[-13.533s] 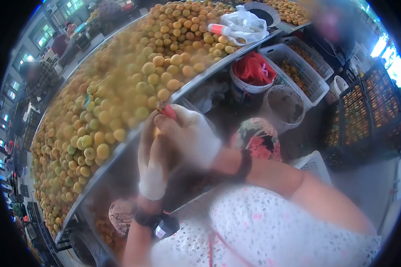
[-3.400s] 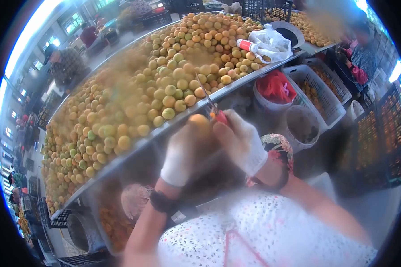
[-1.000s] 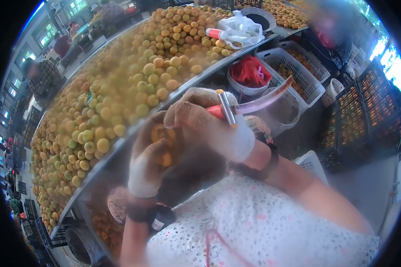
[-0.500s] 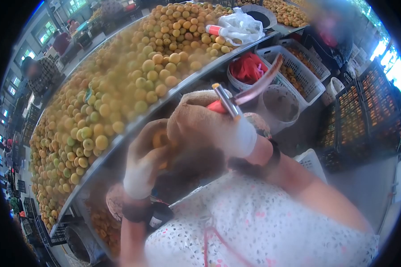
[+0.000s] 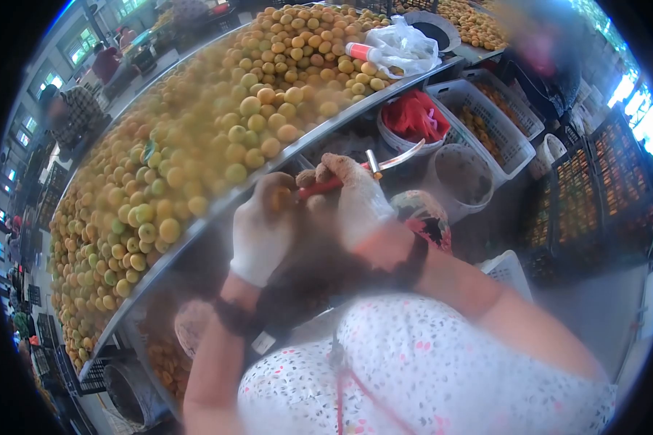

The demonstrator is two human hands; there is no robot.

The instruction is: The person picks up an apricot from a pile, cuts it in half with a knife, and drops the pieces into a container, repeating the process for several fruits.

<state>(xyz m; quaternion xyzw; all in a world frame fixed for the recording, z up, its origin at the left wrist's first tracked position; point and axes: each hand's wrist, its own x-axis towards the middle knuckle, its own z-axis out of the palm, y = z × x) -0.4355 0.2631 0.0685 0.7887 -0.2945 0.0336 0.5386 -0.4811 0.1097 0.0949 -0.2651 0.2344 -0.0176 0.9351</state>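
Both my hands wear pale gloves with brown-stained fingers. My left hand [image 5: 265,228] is curled around an orange apricot [image 5: 280,198], mostly hidden by the fingers. Close against it on the right, my right hand [image 5: 359,196] grips a red-handled knife [image 5: 320,190]. The handle's end points toward the fruit, while a curved blade and a short metal crosspiece stick out past the right side of the hand. Beyond both hands, a long metal-edged table bears a large heap of apricots [image 5: 250,105].
A plastic bag [image 5: 406,47] lies at the heap's far end. To the right stand a bucket with red cloth [image 5: 413,117], a dirty bucket [image 5: 461,174], white crates [image 5: 479,127] of fruit and stacked black crates [image 5: 580,196]. A person [image 5: 540,65] is at the far right.
My hands have turned and come closer together. The knife's handle end now points left toward the fruit, and its blade has swung lower to the right.
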